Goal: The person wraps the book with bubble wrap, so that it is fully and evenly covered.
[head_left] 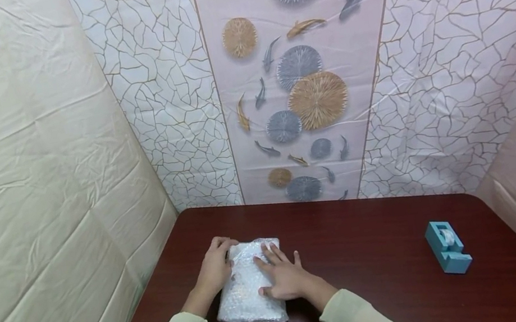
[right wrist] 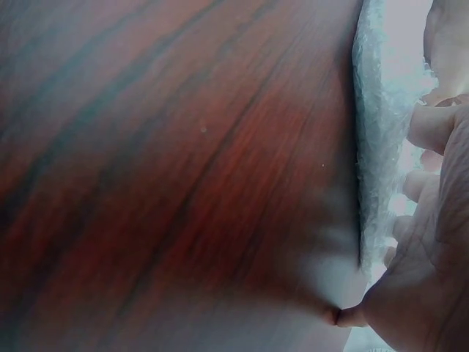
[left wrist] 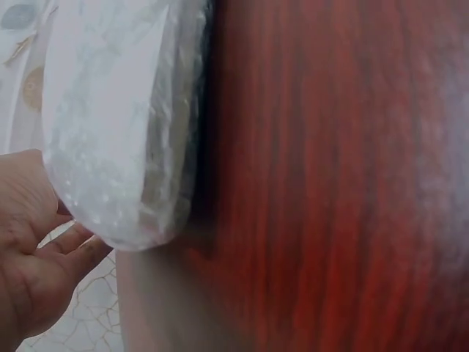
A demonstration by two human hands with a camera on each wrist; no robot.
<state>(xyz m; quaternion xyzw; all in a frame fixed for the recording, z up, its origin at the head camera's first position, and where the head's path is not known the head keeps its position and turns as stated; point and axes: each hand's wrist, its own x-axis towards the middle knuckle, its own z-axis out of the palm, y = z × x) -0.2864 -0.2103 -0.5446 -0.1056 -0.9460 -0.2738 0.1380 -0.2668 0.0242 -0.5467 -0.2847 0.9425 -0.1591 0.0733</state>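
A flat package wrapped in clear bubble wrap (head_left: 250, 290) lies on the dark red table, left of its middle. My left hand (head_left: 213, 270) is at the package's far left corner, fingers bent along the edge. In the left wrist view, part of that hand (left wrist: 33, 257) shows beside the wrapped end, its fingertips partly hidden behind the wrap. On top of the package rests my right hand (head_left: 284, 276), fingers spread across its right half. The right wrist view shows the puffy side of the bubble wrap (right wrist: 381, 147) with the right hand's fingers over it.
A blue-green tape dispenser (head_left: 448, 249) with a roll of clear tape stands at the right of the table (head_left: 356, 258). Beige cloth walls (head_left: 38, 192) flank the table on both sides, and a patterned curtain (head_left: 297, 149) hangs behind it.
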